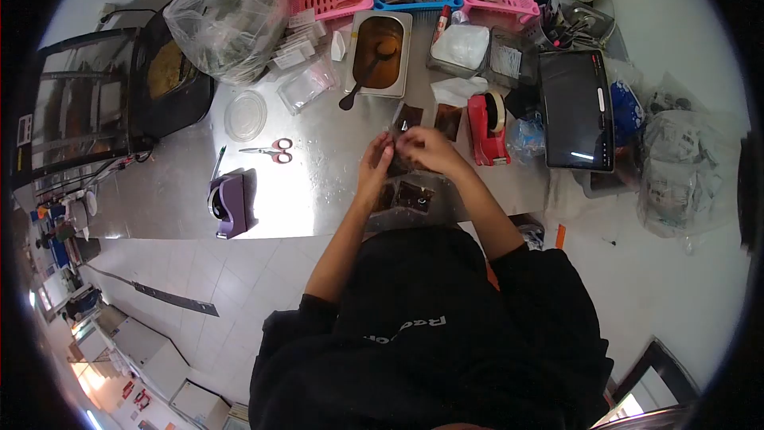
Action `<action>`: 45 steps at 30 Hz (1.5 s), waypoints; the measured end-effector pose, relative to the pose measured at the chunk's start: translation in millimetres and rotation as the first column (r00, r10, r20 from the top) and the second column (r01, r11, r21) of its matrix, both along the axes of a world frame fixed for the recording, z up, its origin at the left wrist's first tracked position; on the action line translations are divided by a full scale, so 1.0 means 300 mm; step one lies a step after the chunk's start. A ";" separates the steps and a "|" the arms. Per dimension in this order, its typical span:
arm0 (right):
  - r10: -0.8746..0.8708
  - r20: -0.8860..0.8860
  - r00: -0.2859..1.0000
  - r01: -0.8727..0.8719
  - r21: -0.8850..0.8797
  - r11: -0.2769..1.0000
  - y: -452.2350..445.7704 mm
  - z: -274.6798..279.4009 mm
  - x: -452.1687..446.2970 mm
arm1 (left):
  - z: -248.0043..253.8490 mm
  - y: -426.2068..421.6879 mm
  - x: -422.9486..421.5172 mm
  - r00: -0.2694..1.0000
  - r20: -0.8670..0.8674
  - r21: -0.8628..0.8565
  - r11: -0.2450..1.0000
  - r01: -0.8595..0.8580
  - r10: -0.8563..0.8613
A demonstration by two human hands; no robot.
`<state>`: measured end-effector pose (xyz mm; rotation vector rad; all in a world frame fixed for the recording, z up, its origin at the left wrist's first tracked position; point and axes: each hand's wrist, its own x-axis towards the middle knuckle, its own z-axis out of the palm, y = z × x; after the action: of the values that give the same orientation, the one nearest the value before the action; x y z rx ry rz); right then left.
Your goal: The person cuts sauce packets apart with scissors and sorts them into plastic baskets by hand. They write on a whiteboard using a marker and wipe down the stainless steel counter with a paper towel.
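Note:
In front of my body, my left hand (376, 161) and my right hand (428, 150) come together over the steel table. Between them is a small clear sachet of dark brown sauce (409, 117), its upper part showing beyond the fingers. The fingers of both hands are closed at its near end, partly hiding it. Nearer my body lie filled sachets (415, 197). Another brown sachet (447, 122) rests to the right, beside a red tape dispenser (489, 131). Beyond my hands stands a metal pan of brown sauce (378, 56) with a dark ladle (368, 80) in it.
Scissors (274, 150), a round clear lid (245, 115) and a purple tape dispenser (229, 205) lie to the left. Pink (334, 9) and blue baskets (414, 6) line the back. A dark-screened tablet (577, 111) stands at the right. The table's front edge is close to my body.

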<state>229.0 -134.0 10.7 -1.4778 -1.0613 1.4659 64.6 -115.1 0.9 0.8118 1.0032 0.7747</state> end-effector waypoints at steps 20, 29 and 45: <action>-0.187 0.565 0.803 0.000 0.313 0.950 0.142 -0.071 0.102 | -0.011 0.015 -0.185 0.997 -0.001 -0.061 0.995 0.076 -0.076; 0.237 0.483 0.843 -0.405 0.280 0.870 0.081 0.098 -0.101 | 0.027 -0.012 -0.178 0.956 0.285 -0.376 0.910 0.176 -0.067; 0.260 0.055 0.964 -0.265 0.087 0.960 0.054 0.152 -0.135 | 0.081 -0.038 -0.209 0.955 0.294 -0.369 0.926 0.082 0.033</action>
<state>188.6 -117.7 56.4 -1.3463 -1.3772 1.5463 2.0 -126.5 25.1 0.3589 0.8337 0.6300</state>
